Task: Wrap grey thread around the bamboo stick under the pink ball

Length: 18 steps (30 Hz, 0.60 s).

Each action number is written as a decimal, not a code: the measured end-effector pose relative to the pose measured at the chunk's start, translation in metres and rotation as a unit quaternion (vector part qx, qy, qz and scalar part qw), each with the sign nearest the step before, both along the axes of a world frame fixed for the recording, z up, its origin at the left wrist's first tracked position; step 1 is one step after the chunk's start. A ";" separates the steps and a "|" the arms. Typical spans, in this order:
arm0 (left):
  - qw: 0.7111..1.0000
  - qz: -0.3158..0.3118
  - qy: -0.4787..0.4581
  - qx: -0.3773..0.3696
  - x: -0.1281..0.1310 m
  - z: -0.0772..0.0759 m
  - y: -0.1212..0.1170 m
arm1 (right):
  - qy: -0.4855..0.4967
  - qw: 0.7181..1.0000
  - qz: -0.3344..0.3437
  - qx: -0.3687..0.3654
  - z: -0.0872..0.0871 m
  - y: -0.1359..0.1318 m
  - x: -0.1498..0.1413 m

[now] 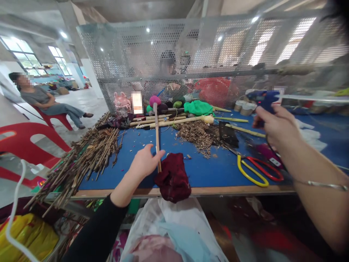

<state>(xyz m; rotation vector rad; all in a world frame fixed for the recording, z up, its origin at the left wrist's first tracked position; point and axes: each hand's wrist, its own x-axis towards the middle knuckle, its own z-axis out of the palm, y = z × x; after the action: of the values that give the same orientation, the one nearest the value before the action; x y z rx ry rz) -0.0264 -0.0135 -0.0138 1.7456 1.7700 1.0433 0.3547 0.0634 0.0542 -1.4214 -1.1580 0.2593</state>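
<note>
My left hand (144,160) is at a pale wooden stick (157,136), with the thumb laid across it and the other fingers partly hidden. At the stick's near end a dark red cloth (174,176) hangs over the table's front edge. A magenta ball (155,100) shows at its far end. Raised on the right, my right hand (280,122) is closed round a dark blue glue gun (264,99), somewhat blurred. A long translucent glue stick (311,97) extends from the gun to the right. Below that hand lie scissors (253,170) with one yellow and one red handle.
Dry twigs (95,153) cover the table's left side. Brown plant scraps (197,136), green cloth (199,108) and peeled sticks (177,121) lie farther back. A perforated metal screen (122,54) rises behind. One person (46,98) sits at left; another is behind the screen.
</note>
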 end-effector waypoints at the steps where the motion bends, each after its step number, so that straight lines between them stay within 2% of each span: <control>1: 1.000 -0.008 -0.003 -0.011 0.003 -0.001 0.008 | 0.069 0.995 0.060 0.026 0.002 -0.011 -0.013; 4: 0.993 -0.052 -0.079 -0.071 0.005 -0.002 0.018 | 0.163 0.970 0.174 0.046 -0.001 -0.041 -0.046; 7: 0.960 -0.113 -0.221 -0.133 -0.003 0.003 0.013 | 0.173 0.955 0.235 0.046 -0.010 -0.064 -0.066; 10: 0.933 -0.151 -0.283 -0.164 -0.009 0.006 0.008 | 0.182 0.939 0.289 0.038 -0.018 -0.076 -0.075; 12: 0.934 -0.156 -0.274 -0.168 -0.009 0.003 0.010 | 0.184 0.932 0.311 0.025 -0.021 -0.083 -0.080; 14: 0.949 -0.152 -0.225 -0.161 -0.005 -0.002 0.014 | 0.177 0.927 0.332 0.008 -0.023 -0.090 -0.085; 18: 0.988 -0.112 -0.039 -0.097 0.001 -0.006 0.016 | 0.140 0.915 0.375 -0.048 -0.029 -0.103 -0.095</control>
<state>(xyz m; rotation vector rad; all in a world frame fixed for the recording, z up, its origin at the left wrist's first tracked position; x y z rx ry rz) -0.0257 0.0021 -0.0199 1.7122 1.5301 0.8051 0.2599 -0.0399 0.0253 -0.9179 -1.4158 1.0365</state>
